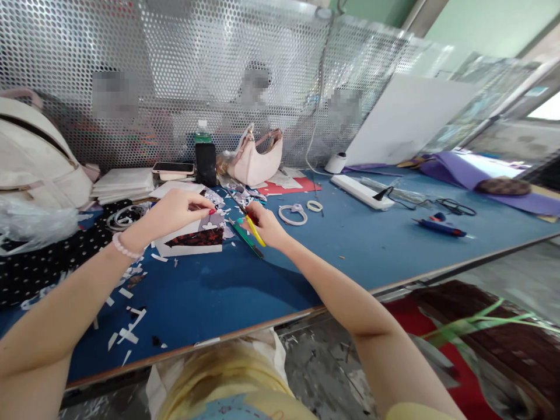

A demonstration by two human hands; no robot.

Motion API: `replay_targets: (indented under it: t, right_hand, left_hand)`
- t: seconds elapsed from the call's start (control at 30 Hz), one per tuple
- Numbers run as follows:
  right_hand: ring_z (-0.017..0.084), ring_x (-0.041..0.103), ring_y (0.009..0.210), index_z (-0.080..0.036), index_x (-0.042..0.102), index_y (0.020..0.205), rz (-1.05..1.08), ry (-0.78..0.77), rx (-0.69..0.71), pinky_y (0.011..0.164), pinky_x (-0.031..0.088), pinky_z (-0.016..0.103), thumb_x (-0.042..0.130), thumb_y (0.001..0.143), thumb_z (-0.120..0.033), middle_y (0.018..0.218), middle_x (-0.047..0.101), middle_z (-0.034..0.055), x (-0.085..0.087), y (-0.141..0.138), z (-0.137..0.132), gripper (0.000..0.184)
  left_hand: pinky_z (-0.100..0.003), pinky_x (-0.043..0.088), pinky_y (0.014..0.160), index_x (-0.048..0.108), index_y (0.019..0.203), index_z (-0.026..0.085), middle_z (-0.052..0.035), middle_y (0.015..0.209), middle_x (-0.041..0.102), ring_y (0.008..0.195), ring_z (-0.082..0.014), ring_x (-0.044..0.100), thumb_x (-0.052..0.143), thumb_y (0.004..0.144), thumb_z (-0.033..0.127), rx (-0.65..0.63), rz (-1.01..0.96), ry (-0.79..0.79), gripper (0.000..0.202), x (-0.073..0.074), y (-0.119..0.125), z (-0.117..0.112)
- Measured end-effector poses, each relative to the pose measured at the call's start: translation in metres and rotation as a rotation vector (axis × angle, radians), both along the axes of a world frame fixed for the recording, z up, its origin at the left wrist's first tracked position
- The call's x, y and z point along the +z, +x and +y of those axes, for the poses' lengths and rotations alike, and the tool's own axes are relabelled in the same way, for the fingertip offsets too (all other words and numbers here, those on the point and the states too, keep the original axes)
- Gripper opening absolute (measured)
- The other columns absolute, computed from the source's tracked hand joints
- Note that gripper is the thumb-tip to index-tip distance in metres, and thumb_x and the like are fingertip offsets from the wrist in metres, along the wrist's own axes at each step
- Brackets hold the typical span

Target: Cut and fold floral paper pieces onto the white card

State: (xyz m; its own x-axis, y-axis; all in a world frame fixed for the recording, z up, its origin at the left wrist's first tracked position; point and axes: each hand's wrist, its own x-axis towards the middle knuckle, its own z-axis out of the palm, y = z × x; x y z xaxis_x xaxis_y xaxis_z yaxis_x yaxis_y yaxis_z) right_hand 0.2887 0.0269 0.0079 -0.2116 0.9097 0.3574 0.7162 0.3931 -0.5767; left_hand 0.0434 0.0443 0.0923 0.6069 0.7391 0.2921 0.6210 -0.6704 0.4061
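Seen from my head camera, my left hand [175,211] pinches the top edge of the patterned paper [195,238] lying on the blue table [350,245]. Just beside it, my right hand [266,224] has its fingers closed around the yellow scissors [255,229].

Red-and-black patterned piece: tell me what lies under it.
Under the patterned piece a white sheet shows at its lower edge, lying on the blue table. The left hand covers the upper part, so what is beneath there cannot be seen.
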Motion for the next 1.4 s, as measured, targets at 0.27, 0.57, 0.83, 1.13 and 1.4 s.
replay_targets:
  t: [0.27, 0.57, 0.83, 1.13, 1.4]
  right_hand:
    - [0.015, 0.045, 0.059, -0.019, 0.054, 0.09, -0.18, 0.017, -0.018, 0.058, 0.031, 0.026, 0.058, 0.076, -0.043, 0.066, 0.054, -0.0007, 0.018, 0.013, -0.004, 0.028]
    - [0.016, 0.052, 0.062, -0.019, 0.064, 0.101, -0.565, 0.068, -0.027, 0.058, 0.026, 0.026, 0.058, 0.081, -0.044, 0.07, 0.062, 0.0026, 0.059, 0.025, -0.028, 0.033]
    - [0.018, 0.056, 0.064, -0.02, 0.064, 0.102, -0.663, 0.056, -0.095, 0.056, 0.024, 0.027, 0.057, 0.084, -0.047, 0.074, 0.066, 0.0044, 0.063, 0.02, -0.03, 0.034]
    - [0.019, 0.056, 0.063, -0.019, 0.064, 0.099, -0.718, 0.036, -0.146, 0.055, 0.023, 0.027, 0.054, 0.085, -0.054, 0.071, 0.065, 0.0046, 0.067, 0.018, -0.035, 0.038]
    - [0.02, 0.057, 0.064, -0.02, 0.064, 0.097, -0.769, 0.027, -0.184, 0.054, 0.023, 0.027, 0.054, 0.085, -0.053, 0.069, 0.065, 0.0048, 0.073, 0.018, -0.04, 0.037]
  left_hand:
    - [-0.026, 0.045, 0.07, 0.072, 0.088, 0.017, -0.002, 0.085, 0.074, 0.075, -0.0166, 0.064, 0.053, 0.087, 0.037, 0.006, 0.004, 0.027, 0.027, 0.002, 0.0, -0.002]
    - [-0.028, 0.046, 0.075, 0.064, 0.075, 0.016, -0.0058, 0.083, 0.073, 0.077, -0.0166, 0.064, 0.037, 0.095, 0.033, 0.102, -0.086, 0.028, 0.039, -0.003, 0.002, -0.002]
    - [-0.029, 0.047, 0.079, 0.072, 0.097, 0.018, -0.0039, 0.095, 0.073, 0.086, -0.0192, 0.065, 0.044, 0.086, 0.034, -0.067, 0.069, -0.058, 0.033, 0.005, -0.007, 0.005]
    - [-0.031, 0.045, 0.082, 0.071, 0.079, 0.018, -0.0062, 0.09, 0.074, 0.087, -0.0206, 0.065, 0.05, 0.086, 0.036, -0.072, 0.046, 0.155, 0.029, -0.002, -0.006, 0.008]
    - [-0.031, 0.044, 0.077, 0.06, 0.077, 0.018, -0.0057, 0.084, 0.066, 0.081, -0.0191, 0.059, 0.049, 0.088, 0.031, -0.071, 0.055, 0.248, 0.02, -0.008, -0.007, 0.012]
